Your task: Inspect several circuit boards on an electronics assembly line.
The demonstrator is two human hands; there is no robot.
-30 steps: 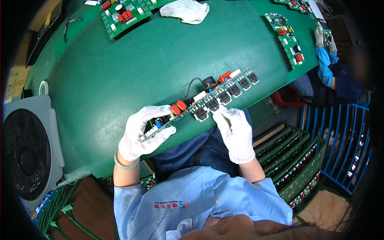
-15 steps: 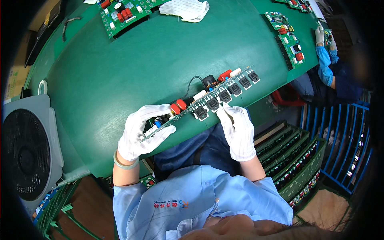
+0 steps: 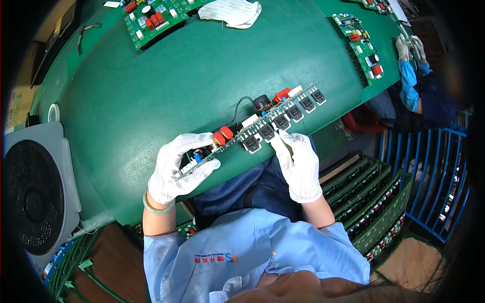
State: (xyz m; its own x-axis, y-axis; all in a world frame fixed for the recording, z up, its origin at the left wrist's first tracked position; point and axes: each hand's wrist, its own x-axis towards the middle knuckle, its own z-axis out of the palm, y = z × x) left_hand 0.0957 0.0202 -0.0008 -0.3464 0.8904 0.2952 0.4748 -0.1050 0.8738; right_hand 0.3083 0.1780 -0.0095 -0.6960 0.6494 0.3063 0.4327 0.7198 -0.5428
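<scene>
Board (image 3: 231,142) clamped between fingers of my left hand (image 3: 170,171); right hand (image 3: 299,167), grip unclear, shifted right; work stays along black components (image 3: 281,122).

- The green table (image 3: 166,86) is brightly and evenly lit, with a faint sheen spread over its top.
- Dark shadow is cast beneath the upper-left circuit board (image 3: 151,22).
- The racks (image 3: 379,212) are more dimly lit.
- The table's edge is bowed by the lens; the corners are lost in black.
- The co-worker's head (image 3: 453,83) is blurred, whereas the central circuit board (image 3: 260,123) is clearly resolved.
</scene>
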